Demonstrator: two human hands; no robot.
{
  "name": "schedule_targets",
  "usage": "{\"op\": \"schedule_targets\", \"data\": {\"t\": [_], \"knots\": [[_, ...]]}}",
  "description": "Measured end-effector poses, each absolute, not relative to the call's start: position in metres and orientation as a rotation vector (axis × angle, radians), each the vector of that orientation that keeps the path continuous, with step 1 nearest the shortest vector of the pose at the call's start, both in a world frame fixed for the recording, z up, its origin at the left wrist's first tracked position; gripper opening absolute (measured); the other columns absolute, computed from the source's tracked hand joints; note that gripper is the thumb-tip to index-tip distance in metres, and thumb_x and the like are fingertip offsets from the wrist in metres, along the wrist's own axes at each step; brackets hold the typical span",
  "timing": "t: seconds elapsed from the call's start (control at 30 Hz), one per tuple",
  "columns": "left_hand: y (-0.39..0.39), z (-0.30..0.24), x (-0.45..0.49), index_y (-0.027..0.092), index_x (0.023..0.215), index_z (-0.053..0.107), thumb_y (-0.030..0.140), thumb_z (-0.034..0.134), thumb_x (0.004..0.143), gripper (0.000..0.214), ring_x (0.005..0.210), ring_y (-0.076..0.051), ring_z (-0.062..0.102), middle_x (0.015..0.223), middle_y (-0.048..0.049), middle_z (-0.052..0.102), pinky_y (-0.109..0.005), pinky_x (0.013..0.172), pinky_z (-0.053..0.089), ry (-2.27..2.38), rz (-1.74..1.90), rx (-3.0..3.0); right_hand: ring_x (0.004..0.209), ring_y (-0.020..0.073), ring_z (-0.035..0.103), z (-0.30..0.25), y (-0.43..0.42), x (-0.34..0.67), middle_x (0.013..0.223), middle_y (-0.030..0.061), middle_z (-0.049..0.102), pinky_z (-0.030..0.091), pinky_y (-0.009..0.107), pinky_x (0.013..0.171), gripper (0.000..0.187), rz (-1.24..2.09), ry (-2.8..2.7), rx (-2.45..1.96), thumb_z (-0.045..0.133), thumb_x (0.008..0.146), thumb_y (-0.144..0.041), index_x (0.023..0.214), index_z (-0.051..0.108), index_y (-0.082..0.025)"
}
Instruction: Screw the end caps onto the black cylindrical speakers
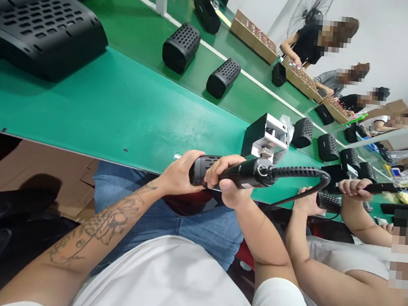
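My left hand is wrapped round a black perforated housing, held over the near edge of the green bench. In my right hand is a black electric screwdriver, its coiled cord curving away to the right. The screwdriver's front end points left at the housing; my fingers hide its tip, so I cannot tell whether it touches. Just beyond my right hand stands a small black-and-silver screw feeder.
Large black perforated housings lie at the left of the green bench. Smaller ones stand along the conveyor behind. A co-worker's hands hold a similar tool and housing at right. Other people sit across the line beside cardboard trays.
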State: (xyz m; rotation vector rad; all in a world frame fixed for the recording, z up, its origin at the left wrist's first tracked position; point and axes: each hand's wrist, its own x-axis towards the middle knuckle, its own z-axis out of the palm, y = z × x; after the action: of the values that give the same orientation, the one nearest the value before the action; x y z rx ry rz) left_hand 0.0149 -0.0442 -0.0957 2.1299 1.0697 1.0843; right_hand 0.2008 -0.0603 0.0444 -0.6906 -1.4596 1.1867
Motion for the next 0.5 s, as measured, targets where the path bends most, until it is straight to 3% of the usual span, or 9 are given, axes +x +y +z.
{"op": "schedule_targets", "data": {"t": [0.1, 0.2, 0.27, 0.37, 0.43, 0.5], "knots": [[-0.09, -0.098, 0.026, 0.02, 0.179, 0.031, 0.061, 0.097, 0.092, 0.117, 0.153, -0.048, 0.068, 0.161, -0.0262, 0.064, -0.065, 0.126, 0.063, 1.423, 1.237, 2.165, 0.041, 0.0145, 0.056, 0.072, -0.063, 0.22, 0.059, -0.0075, 0.062, 0.058, 0.033, 0.049, 0.048, 1.074, -1.351, -0.55, 0.089, 0.094, -0.072, 0.092, 0.071, -0.028], [-0.146, -0.098, 0.036, 0.012, 0.187, 0.02, 0.066, 0.093, 0.095, 0.13, 0.159, -0.056, 0.061, 0.171, -0.0355, 0.051, -0.071, 0.121, 0.065, 1.625, 1.231, 2.197, 0.04, 0.0138, 0.057, 0.1, -0.046, 0.264, 0.06, -0.0085, 0.062, 0.056, 0.03, 0.047, 0.042, 0.787, -1.175, -0.579, 0.081, 0.101, -0.069, 0.096, 0.074, -0.028], [-0.178, -0.099, 0.041, 0.009, 0.189, 0.019, 0.056, 0.084, 0.104, 0.116, 0.156, -0.054, 0.064, 0.176, -0.0377, 0.046, -0.067, 0.116, 0.069, 1.555, 1.156, 2.294, 0.042, 0.0138, 0.059, 0.109, -0.02, 0.3, 0.059, -0.009, 0.062, 0.056, 0.029, 0.048, 0.038, 0.532, -1.043, -0.711, 0.082, 0.101, -0.062, 0.093, 0.072, -0.027], [-0.195, -0.099, 0.045, 0.006, 0.188, 0.028, 0.025, 0.069, 0.108, 0.091, 0.144, -0.043, 0.075, 0.176, -0.0369, 0.049, -0.051, 0.108, 0.075, 1.289, 1.104, 2.443, 0.043, 0.0149, 0.06, 0.1, 0.026, 0.352, 0.057, -0.0092, 0.061, 0.052, 0.029, 0.047, 0.038, 0.208, -0.945, -0.972, 0.082, 0.098, -0.06, 0.09, 0.068, -0.026], [-0.181, -0.092, 0.044, 0.01, 0.184, 0.037, 0.008, 0.063, 0.103, 0.086, 0.136, -0.033, 0.08, 0.166, -0.0303, 0.063, -0.042, 0.108, 0.074, 0.941, 1.176, 2.618, 0.043, 0.016, 0.059, 0.085, 0.05, 0.376, 0.056, -0.0095, 0.061, 0.05, 0.031, 0.046, 0.042, 0.127, -0.952, -1.09, 0.08, 0.097, -0.067, 0.092, 0.066, -0.028], [-0.146, -0.074, 0.041, 0.019, 0.18, 0.048, 0.0, 0.063, 0.096, 0.087, 0.133, -0.028, 0.08, 0.158, -0.0201, 0.074, -0.04, 0.116, 0.071, 0.54, 1.183, 2.826, 0.044, 0.0166, 0.059, 0.069, 0.062, 0.389, 0.057, -0.0096, 0.061, 0.05, 0.033, 0.047, 0.046, 0.168, -0.978, -1.13, 0.077, 0.097, -0.073, 0.094, 0.064, -0.03]]}}
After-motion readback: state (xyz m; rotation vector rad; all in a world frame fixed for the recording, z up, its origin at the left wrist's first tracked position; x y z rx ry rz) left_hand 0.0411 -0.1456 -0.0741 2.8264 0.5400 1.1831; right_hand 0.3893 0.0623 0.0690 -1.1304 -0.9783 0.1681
